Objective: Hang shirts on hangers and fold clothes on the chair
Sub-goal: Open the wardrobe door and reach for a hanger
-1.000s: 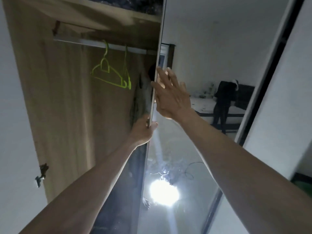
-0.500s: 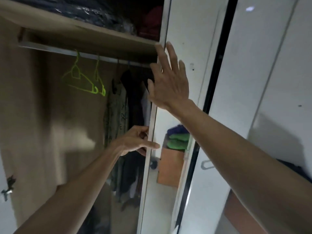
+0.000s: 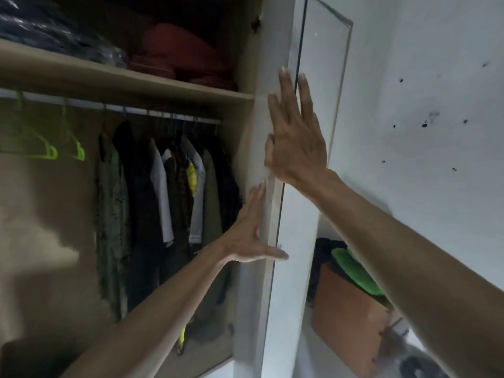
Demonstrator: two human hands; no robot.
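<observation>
The wardrobe stands open before me. Two empty lime-green hangers [image 3: 49,148] hang at the left of the metal rail [image 3: 163,114]. Several shirts and dark garments [image 3: 163,192] hang further right on the same rail. My left hand [image 3: 249,236] lies flat with spread fingers against the edge of the mirrored sliding door [image 3: 294,241]. My right hand [image 3: 296,135] presses flat on the same door higher up, fingers apart. Neither hand holds anything.
A shelf [image 3: 122,77] above the rail carries folded red cloth [image 3: 185,55] and a dark plastic-wrapped bundle [image 3: 54,31]. The mirror reflects a brown box [image 3: 346,317] with green folded cloth [image 3: 354,271] on it. A white wall [image 3: 436,132] is at the right.
The sliding door has moved right, uncovering the hanging clothes. My left hand has let go of the door edge and opened flat against it. The view shifted up and right.
</observation>
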